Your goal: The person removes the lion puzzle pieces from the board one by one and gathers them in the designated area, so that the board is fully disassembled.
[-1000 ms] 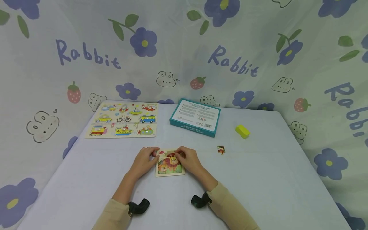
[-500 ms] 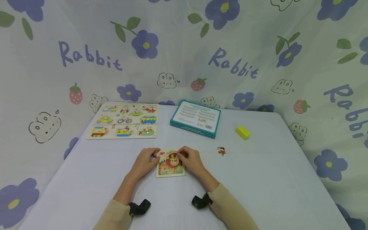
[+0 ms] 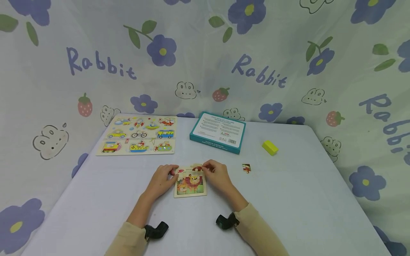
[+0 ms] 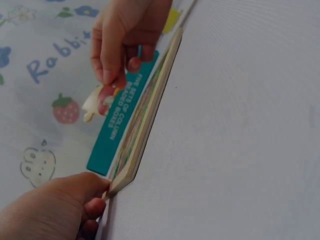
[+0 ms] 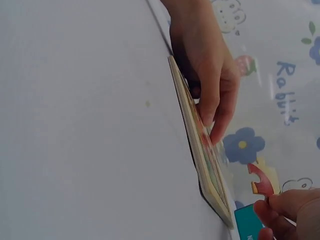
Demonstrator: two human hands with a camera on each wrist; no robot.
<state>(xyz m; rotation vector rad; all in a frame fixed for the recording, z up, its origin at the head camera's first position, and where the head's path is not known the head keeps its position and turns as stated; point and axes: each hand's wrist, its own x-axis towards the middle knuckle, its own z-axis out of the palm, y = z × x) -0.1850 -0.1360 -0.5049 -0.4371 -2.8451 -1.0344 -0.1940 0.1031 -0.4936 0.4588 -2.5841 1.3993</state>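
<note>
A small wooden jigsaw puzzle board (image 3: 190, 195) with a lion picture lies in front of me. My left hand (image 3: 160, 181) grips its left edge, thumb and fingers at the rim, as the left wrist view also shows. Between thumb and index finger my right hand (image 3: 218, 177) pinches a jigsaw puzzle piece (image 5: 265, 184), red and cream with a rounded knob. That piece is raised over the board's upper right part, apart from it. A loose second piece (image 3: 246, 168) lies on the table to the right of my right hand.
A vehicle puzzle board (image 3: 137, 142) lies at the back left. A teal and white box (image 3: 218, 131) is at the back middle. Right of it lies a yellow block (image 3: 270, 147). A printed curtain (image 3: 205, 53) hangs behind the white table (image 3: 304, 206).
My right hand has lifted the puzzle piece off the lion picture and moved slightly right and away from me. The left hand stays at the board's edge.
</note>
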